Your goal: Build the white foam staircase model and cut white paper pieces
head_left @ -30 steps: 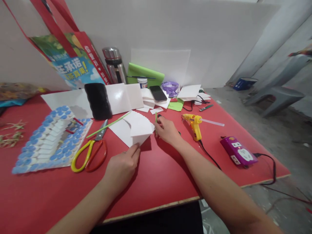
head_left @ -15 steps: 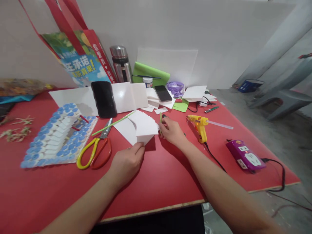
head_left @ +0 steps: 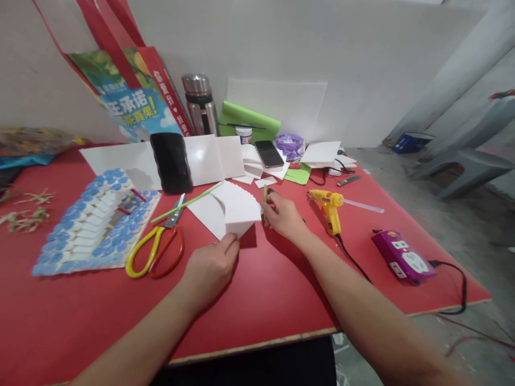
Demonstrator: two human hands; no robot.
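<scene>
My left hand [head_left: 213, 265] pinches the near corner of a white foam-board model [head_left: 242, 212], a curved, stair-like stack on a flat base. Just right of the model, my right hand [head_left: 284, 217] is closed on a short green strip [head_left: 265, 199] that stands upright between thumb and fingers. A longer green strip [head_left: 189, 202] lies across the model's base and the blades of the scissors [head_left: 156, 252], which have yellow and red handles. Left of the scissors rests a finished-looking stair model [head_left: 86, 236] covered in blue discs.
A yellow glue gun [head_left: 330, 212] with a clear stick lies to the right, its cord trailing nearby. Further right sits a purple power socket [head_left: 404, 258]. A black phone [head_left: 171, 163] leans at the back, near a steel flask [head_left: 200, 110], another phone [head_left: 269, 154] and a cutter [head_left: 348, 180].
Both hands, the model and the short green strip keep almost the same position. Only a slight shift of the camera view shows.
</scene>
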